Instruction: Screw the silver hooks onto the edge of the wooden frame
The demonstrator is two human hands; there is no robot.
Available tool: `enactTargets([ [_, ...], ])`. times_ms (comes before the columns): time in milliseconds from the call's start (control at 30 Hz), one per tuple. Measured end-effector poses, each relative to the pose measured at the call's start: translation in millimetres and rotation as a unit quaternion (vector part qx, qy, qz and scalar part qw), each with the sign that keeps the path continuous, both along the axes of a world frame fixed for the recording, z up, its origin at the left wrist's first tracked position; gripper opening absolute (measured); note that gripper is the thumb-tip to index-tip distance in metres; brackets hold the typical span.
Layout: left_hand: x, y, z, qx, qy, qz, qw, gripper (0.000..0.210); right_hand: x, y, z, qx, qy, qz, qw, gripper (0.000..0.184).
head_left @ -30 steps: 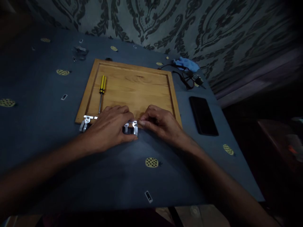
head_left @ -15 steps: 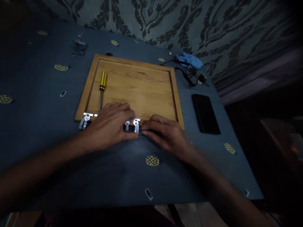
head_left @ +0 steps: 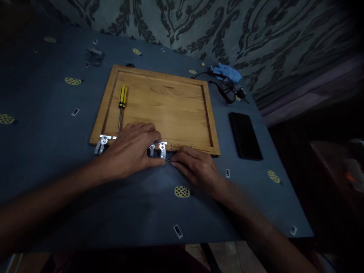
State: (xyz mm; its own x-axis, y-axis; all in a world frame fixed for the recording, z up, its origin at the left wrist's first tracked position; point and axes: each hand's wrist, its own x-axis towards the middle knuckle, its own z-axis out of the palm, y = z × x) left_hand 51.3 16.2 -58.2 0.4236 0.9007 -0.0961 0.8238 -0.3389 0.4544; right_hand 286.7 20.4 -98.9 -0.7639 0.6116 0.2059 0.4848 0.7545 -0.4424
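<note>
Along the near edge of a framed wooden panel [head_left: 165, 106] sit shiny metal hinge-like fittings [head_left: 162, 149], with one more at the left corner. My left hand [head_left: 132, 149] is closed over that edge and the fittings, fingers on top and thumb in front. Much of the row is hidden under it. My right hand [head_left: 197, 167] is closed in a pinch just right of the fittings. A thin, pin-like bit shows at its fingertips, too small to name. A yellow and black screwdriver [head_left: 122, 98] lies on the panel, its shaft pointing toward my left hand.
The blue patterned tablecloth [head_left: 127, 212] lies under everything. To the right are a black phone [head_left: 245, 135], eyeglasses [head_left: 226, 93] and a crumpled blue cloth [head_left: 226, 72]. A small clear item [head_left: 95, 53] sits back left. A patterned wall [head_left: 199, 30] rises behind.
My right hand has drawn slightly down from the panel's edge, and a thin bit now shows at its fingertips. My left hand keeps its hold. The view shifted slightly.
</note>
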Motion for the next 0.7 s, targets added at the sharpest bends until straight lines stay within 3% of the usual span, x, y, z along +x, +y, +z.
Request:
enactTargets([
  [333,-2,-1,-3.4,0.014,-0.011,-0.005,1.0,0.035,-2,1,2.1,0.048,-0.03,0.015,0.998,0.027],
  [567,-1,-1,-1.2,0.002,-0.007,-0.006,1.0,0.034,-6,11,13.0,-0.077,0.1,-0.028,0.992,0.011],
  [700,-2,-1,-0.8,-0.001,-0.006,-0.003,1.0,0.035,-16,28,24.2,-0.213,0.104,-0.082,0.968,0.016],
])
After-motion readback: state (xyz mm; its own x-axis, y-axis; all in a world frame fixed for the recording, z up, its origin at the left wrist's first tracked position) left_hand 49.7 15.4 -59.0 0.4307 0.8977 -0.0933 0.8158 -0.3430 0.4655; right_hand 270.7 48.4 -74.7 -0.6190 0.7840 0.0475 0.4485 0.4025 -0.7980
